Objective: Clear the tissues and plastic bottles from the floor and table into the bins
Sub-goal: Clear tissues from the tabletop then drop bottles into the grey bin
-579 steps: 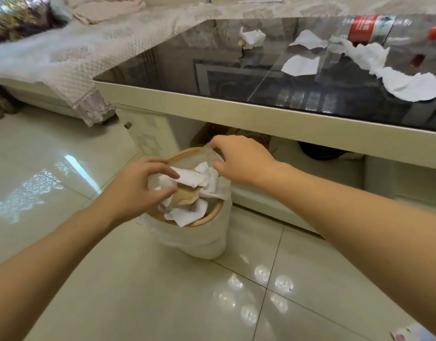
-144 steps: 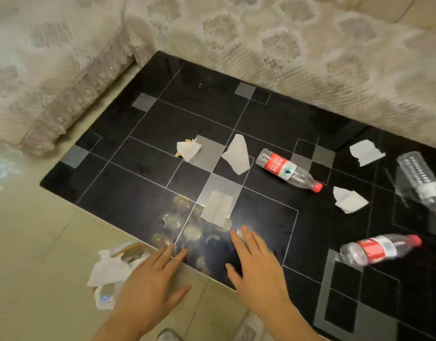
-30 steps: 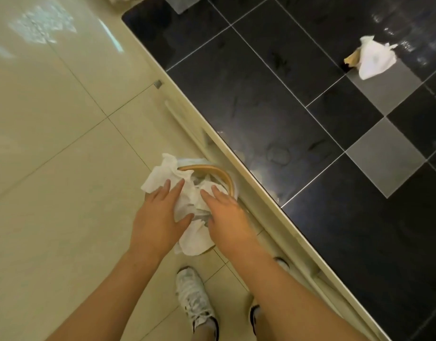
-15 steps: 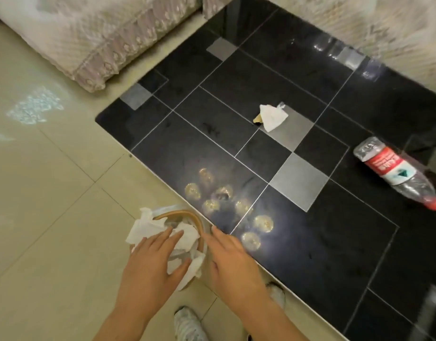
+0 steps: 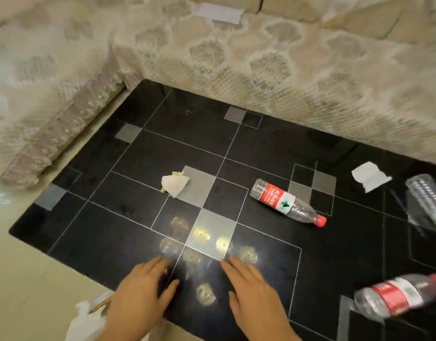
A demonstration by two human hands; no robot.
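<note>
- Two bare hands, left hand (image 5: 138, 299) and right hand (image 5: 255, 294), hover flat over the glossy black glass desk (image 5: 138, 163), fingers spread and holding nothing.
- One crumpled white tissue (image 5: 174, 184) lies mid-desk; a flat white tissue (image 5: 368, 175) lies far right.
- Clear red-labelled plastic bottle (image 5: 287, 202) lies on its side; a blurred second red-labelled bottle (image 5: 396, 295) and a ribbed clear bottle (image 5: 427, 198) are cut off at the right edge.
- Tissue-filled bin (image 5: 89, 316) shows only partly beside the left wrist.

Two bare hands, left hand (image 5: 140, 294) and right hand (image 5: 255, 294), ringless, no sleeves at the wrists.
</note>
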